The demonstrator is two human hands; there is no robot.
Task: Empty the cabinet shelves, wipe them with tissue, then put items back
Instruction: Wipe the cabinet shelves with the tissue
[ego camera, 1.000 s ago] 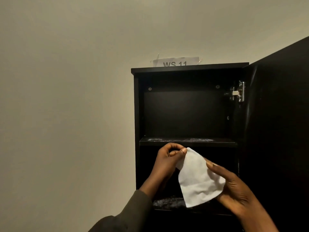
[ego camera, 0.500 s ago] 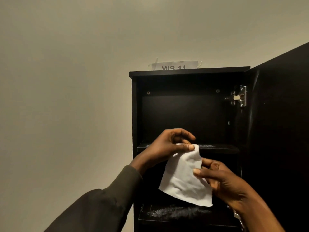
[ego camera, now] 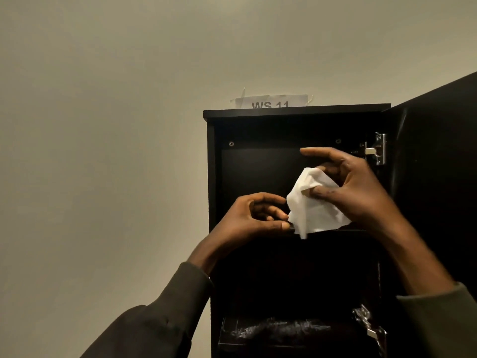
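A plain wall (ego camera: 103, 151) fills the left of the view. From the lower left a dark-sleeved arm rises at a slant to the left hand (ego camera: 254, 218), which sits at the front edge of the upper shelf (ego camera: 335, 230) with its fingers curled inward; its thumb and fingertips meet at the tissue's lower left corner, though whether they actually pinch the paper cannot be told. The white tissue (ego camera: 317, 208) is bunched between the two hands, in front of the open top compartment of the black cabinet (ego camera: 211, 177), its lowest fold hanging just over the shelf edge. The right hand (ego camera: 353, 187) is higher, and grips the tissue with thumb pressed on its front and fingers behind, the forefinger held out straight to the left. Above the hands the top compartment shows open dark space back to the rear panel. A paper label (ego camera: 269, 102) reading "WS 11" stands behind the cabinet top. A metal hinge (ego camera: 378, 152) joins the open door (ego camera: 438, 177) at the right. The lower shelf (ego camera: 278, 329) carries pale dusty streaks.
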